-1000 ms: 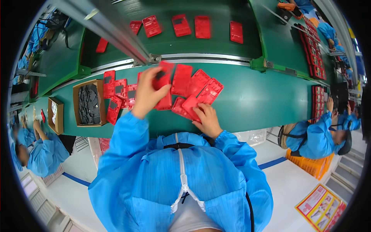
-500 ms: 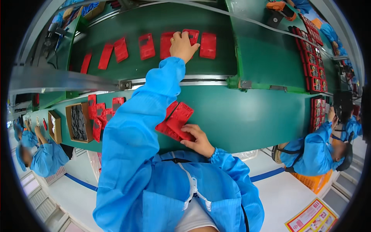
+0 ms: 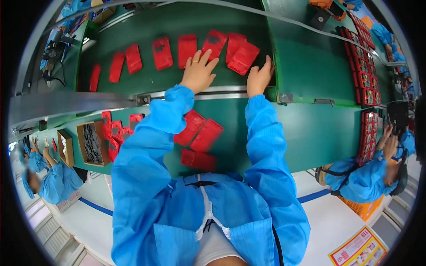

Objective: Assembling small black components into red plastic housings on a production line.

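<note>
Over the near edge of the dark green belt (image 3: 124,26), my left hand (image 3: 199,75) has its fingers spread. Its fingertips are close to a red rectangular plastic case (image 3: 187,52) and below a tilted red case with a dark patch (image 3: 214,43). My right hand (image 3: 259,77) is open at the belt's right end, thumb apart from the fingers. Beside that thumb a red case (image 3: 243,58) lies tilted, overlapping another red case (image 3: 235,43); whether the thumb touches it I cannot tell. Closer to me on the green table, red cases (image 3: 207,135) lie loosely grouped, one blurred (image 3: 198,160).
A metal rail (image 3: 222,91) separates belt from table. More red cases (image 3: 116,128) and a cardboard box of dark strips (image 3: 92,142) stand at left. Red trays with parts (image 3: 367,82) line the right. Co-workers in blue sit at left (image 3: 57,179) and right (image 3: 361,173).
My right hand has moved from the table cases up to the belt. My left hand has drawn back slightly from the case it covered. Another case now lies at the belt's right end.
</note>
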Tool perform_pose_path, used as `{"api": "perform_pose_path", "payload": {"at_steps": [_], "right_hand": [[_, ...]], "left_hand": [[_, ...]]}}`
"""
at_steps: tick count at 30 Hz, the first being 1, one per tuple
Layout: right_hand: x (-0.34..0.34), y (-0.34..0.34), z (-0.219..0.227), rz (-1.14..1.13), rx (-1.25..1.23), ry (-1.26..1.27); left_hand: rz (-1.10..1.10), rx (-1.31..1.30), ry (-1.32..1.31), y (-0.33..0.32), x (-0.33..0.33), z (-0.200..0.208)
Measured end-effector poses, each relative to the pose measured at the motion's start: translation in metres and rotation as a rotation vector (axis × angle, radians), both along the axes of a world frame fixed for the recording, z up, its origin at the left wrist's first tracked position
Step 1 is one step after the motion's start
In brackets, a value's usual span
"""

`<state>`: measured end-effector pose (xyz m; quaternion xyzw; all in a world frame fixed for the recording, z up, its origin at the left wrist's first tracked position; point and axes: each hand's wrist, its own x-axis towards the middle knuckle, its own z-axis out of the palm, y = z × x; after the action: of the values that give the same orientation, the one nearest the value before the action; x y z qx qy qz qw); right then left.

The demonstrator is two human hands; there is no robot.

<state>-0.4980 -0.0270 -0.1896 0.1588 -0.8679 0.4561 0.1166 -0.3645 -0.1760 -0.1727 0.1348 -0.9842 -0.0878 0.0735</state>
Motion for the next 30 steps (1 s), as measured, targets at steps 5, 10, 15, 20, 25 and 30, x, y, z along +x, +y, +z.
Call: {"api": "perform_pose_path", "payload": {"at_steps": [5, 10, 15, 20, 25, 30], "right_hand": [[0.045, -0.021, 0.013, 0.321, 0.485, 0.330], [0.013, -0.009, -0.012, 0.360, 0.532, 0.369], [-0.031, -0.006, -0.012, 0.125, 0.481, -0.022], [-0.051, -0.010, -0.018, -0.017, 0.444, -0.145], [0.011, -0.030, 0.015, 0.578, 0.444, 0.385], [-0.008, -0.043, -0.028, 0.649, 0.629, 0.467]], "left_hand": [[-0.020, -0.046, -0.054, -0.009, -0.020, -0.006], [-0.069, -0.048, -0.170, -0.005, -0.041, -0.005], [-0.040, -0.014, -0.163, -0.010, -0.040, -0.005], [-0.010, 0.055, -0.169, -0.005, -0.045, 0.003], [0.141, 0.096, 0.006, 0.000, -0.006, 0.012], [0.070, 0.493, 0.240, 0.036, 0.115, 0.041]]}}
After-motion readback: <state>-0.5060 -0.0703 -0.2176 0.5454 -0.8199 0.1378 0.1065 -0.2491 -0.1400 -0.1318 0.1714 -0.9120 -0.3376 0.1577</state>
